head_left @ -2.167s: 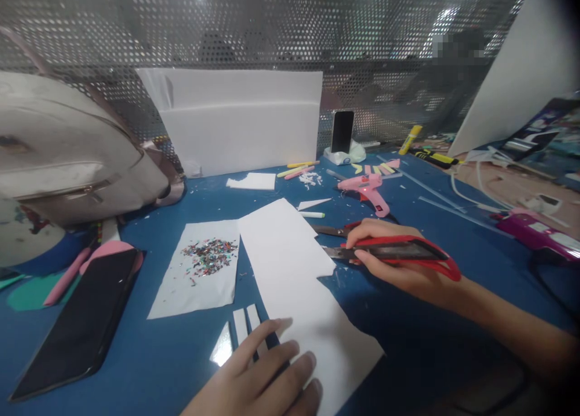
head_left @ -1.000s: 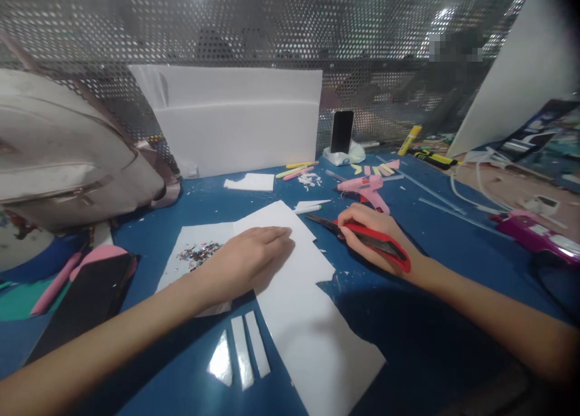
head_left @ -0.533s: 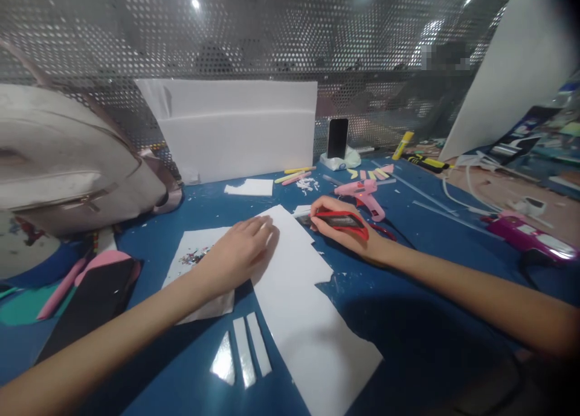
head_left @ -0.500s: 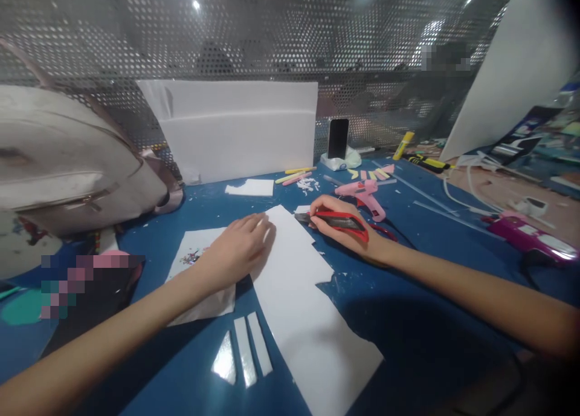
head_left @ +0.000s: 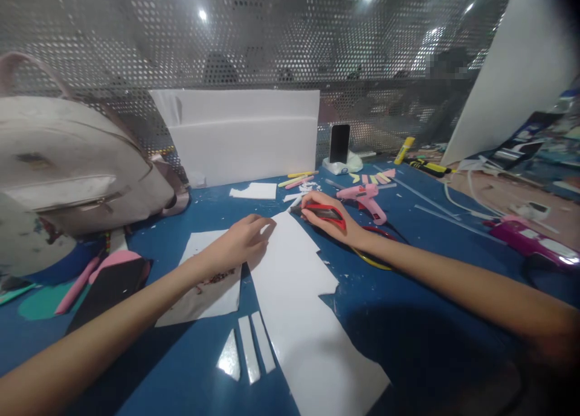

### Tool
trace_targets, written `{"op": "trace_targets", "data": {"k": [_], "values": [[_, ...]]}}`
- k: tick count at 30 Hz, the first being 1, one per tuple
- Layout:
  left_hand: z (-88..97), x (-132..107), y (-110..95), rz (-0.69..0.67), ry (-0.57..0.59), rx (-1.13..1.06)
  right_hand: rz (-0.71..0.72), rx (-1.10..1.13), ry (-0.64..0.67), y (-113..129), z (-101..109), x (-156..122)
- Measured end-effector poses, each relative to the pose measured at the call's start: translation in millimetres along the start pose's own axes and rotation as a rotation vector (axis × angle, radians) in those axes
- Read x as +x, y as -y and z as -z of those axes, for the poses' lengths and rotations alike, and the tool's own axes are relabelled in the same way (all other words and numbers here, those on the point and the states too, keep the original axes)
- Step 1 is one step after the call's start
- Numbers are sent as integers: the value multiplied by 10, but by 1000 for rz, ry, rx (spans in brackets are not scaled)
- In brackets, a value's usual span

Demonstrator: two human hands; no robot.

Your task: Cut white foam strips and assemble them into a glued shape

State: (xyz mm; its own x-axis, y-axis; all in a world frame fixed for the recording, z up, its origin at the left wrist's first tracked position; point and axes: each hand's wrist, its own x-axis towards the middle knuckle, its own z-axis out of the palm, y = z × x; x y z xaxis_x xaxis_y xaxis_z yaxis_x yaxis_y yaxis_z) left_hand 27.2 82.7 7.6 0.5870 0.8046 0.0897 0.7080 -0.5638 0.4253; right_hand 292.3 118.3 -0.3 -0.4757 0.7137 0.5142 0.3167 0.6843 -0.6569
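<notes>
A long white board [head_left: 299, 295] with a jagged right edge lies on the blue table, running from its middle toward me. My left hand [head_left: 247, 240] rests over the board's left edge, palm down, fingers slightly bent and apart, holding nothing. My right hand [head_left: 328, 213] is closed around a red and black utility knife [head_left: 333, 213], whose front end points left at the board's far tip. Partly under my left arm lies a white sheet with a dark print [head_left: 208, 295]. Three small white cut pieces [head_left: 248, 349] lie left of the board.
A pink glue gun [head_left: 365, 198] lies beyond my right hand, a magenta tool [head_left: 534, 240] farther right. A phone [head_left: 339, 144] stands upright at the back. A pale backpack [head_left: 81, 168] sits left, and a large white panel [head_left: 244, 144] leans against the perforated screen.
My right hand has moved left with the knife, to the board's far tip. A small white strip beside the tip now lies a little farther off. My left hand stays on the board.
</notes>
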Motion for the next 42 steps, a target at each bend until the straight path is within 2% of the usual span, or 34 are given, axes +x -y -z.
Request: {"op": "trace_targets", "data": {"k": [8,15,20,29,35,42], "values": [[2,-2,-51,-23,25,-7,-65,105,-35,-114,-14,109],[-37,56,-87,-66,18,-7,-236,302,-29,-177,-26,91],[-55,112,-120,-91,-9,-25,-354,447,-62,-244,-109,227],[-92,136,-182,-99,-26,-22,-346,493,-100,-272,-285,512],[-92,88,-161,-101,-25,-7,-281,438,-43,-58,-167,334],[-166,107,-27,-125,-53,-25,-270,323,61,484,156,-127]]}}
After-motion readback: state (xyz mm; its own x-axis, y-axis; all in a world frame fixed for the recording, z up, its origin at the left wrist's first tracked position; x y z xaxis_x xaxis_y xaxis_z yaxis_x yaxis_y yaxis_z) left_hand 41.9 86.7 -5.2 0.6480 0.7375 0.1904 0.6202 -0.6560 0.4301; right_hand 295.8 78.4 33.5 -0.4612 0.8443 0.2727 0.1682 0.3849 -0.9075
